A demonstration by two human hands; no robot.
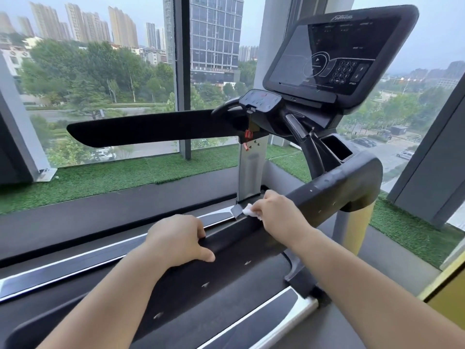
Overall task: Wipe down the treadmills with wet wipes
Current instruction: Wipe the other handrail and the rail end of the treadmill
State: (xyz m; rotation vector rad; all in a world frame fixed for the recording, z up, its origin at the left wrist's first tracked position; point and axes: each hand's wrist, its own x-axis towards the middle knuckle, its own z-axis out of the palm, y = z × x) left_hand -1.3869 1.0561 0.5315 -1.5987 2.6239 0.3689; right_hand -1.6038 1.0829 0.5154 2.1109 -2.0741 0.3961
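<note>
White wet wipe (249, 210), bunched small, sits pinched in the grip of the right hand (274, 210), whose fingers curl round it at the upper edge of the near handrail (226, 268), in line with the foot of the silver upright (250, 167); whether the wipe presses on the rail itself or on the grey plate just behind it, I cannot tell. The left hand (176, 238) takes a bracing grip lower down the same black rail, fingers folded over its top and thumb lying along the near face, holding nothing else. As a judgement, the job looks to be in its middle on this treadmill (75, 263): the wipe is working the near rail, yet no wet streak shows anywhere, so what has already been cleaned cannot be read from the surfaces. The far handrail (151, 129), the small control panel (260, 99) and the big console (334, 51) show no sign either way, and the task speaks of more than one machine, so plenty probably remains. For writing, "Fitness" in a script hand runs along the console's top frame; the dark screen carries a keypad with digits 1 to 9, a 0 and "OK", beside arrow keys with a tiny label that seems to say "SPEED"; other lettering is too small to read. A red safety clip (248, 134) hangs under the control panel
</note>
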